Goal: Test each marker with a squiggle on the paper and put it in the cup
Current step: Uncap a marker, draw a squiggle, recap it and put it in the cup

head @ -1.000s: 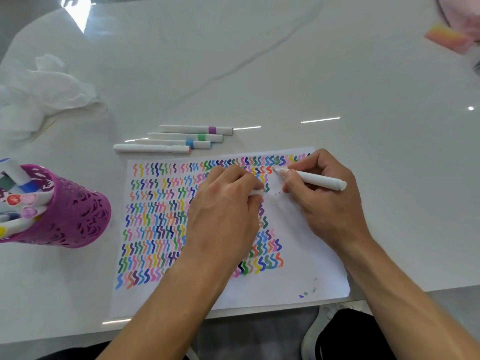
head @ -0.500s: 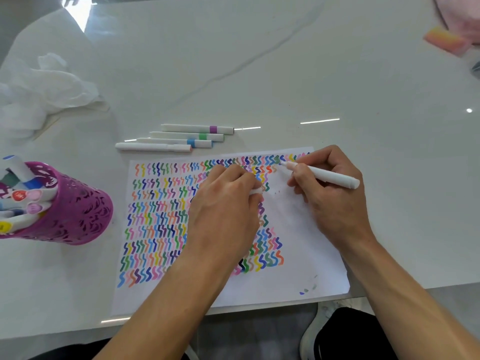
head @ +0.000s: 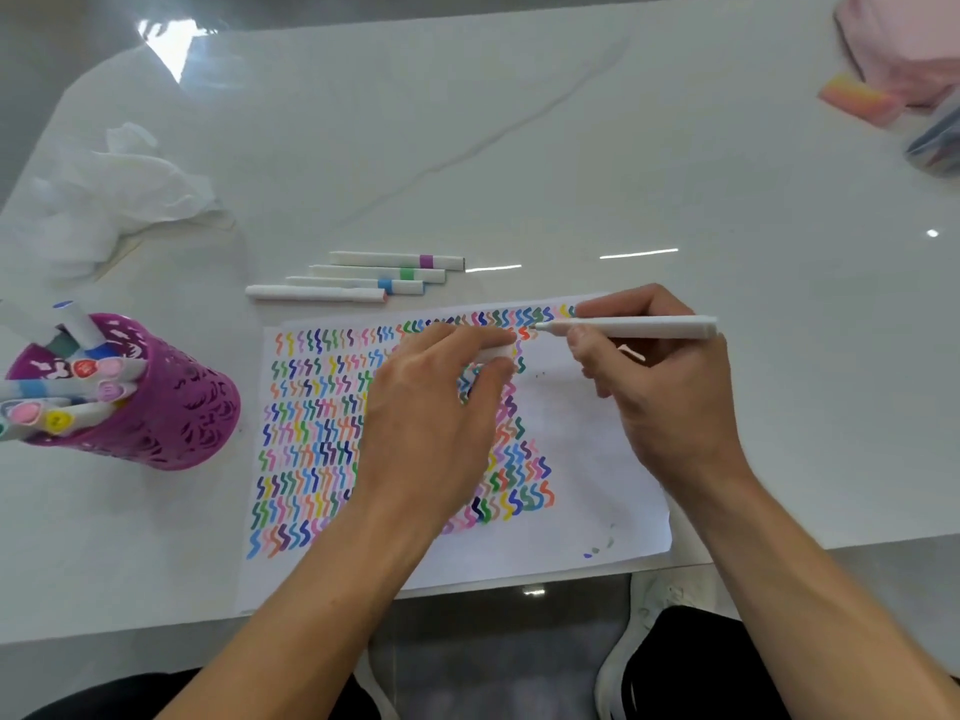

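White marble-veined table [head: 623, 148], seen from the person's seat. Sheet of paper [head: 597, 485] lies at the near edge, its left and middle filled with rows of multicoloured squiggles, its right part mostly bare. Purple perforated cup [head: 176, 407] stands left of the sheet, well apart from it, with capped markers in the cup [head: 67, 402] leaning out leftward. Crumpled tissue [head: 114, 194] sits behind the cup. Left hand [head: 431, 423] rests on the middle of the sheet, thumb and forefinger pinching a short white cap [head: 493, 353]. Right hand [head: 660, 397] grips the uncapped white marker [head: 639, 327] in a writing hold; the barrel lies nearly level, tip pointing left at the top rows, beside a red-orange squiggle. Whether the tip touches the sheet: cannot tell. Four loose markers [head: 374, 272] lie side by side just beyond the sheet's far edge.
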Action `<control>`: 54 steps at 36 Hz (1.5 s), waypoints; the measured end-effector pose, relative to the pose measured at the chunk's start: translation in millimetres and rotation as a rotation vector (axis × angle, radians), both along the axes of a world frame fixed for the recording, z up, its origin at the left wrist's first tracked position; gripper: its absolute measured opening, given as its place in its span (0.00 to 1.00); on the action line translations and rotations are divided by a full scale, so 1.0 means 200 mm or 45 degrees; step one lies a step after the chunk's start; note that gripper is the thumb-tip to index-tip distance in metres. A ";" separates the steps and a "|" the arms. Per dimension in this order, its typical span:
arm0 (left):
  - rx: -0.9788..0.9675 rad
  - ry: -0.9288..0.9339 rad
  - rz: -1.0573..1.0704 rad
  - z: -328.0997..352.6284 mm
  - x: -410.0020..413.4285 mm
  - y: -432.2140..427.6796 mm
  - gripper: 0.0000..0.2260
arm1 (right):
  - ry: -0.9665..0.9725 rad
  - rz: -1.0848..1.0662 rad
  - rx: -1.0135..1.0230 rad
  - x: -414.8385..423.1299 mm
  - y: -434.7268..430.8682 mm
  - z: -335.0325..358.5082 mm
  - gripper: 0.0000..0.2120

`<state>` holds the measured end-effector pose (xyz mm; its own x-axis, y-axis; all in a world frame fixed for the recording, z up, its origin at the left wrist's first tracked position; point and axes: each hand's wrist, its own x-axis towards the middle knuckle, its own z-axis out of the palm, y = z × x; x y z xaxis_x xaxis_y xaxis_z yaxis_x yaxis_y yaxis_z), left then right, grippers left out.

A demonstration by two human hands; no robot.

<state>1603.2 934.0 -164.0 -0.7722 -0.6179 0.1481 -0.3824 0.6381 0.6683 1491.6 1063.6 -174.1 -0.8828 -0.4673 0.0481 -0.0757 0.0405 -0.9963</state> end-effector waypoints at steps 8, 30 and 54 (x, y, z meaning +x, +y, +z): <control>0.847 0.147 0.083 0.02 0.05 0.01 0.09 | -0.111 0.059 -0.102 0.08 0.00 0.08 0.04; 0.908 0.166 -0.115 0.03 0.09 0.01 0.11 | -0.045 0.194 0.026 0.12 -0.04 0.07 0.05; 0.765 0.269 -0.076 0.06 0.10 -0.02 0.07 | -0.303 0.312 -0.129 0.14 -0.08 0.03 0.07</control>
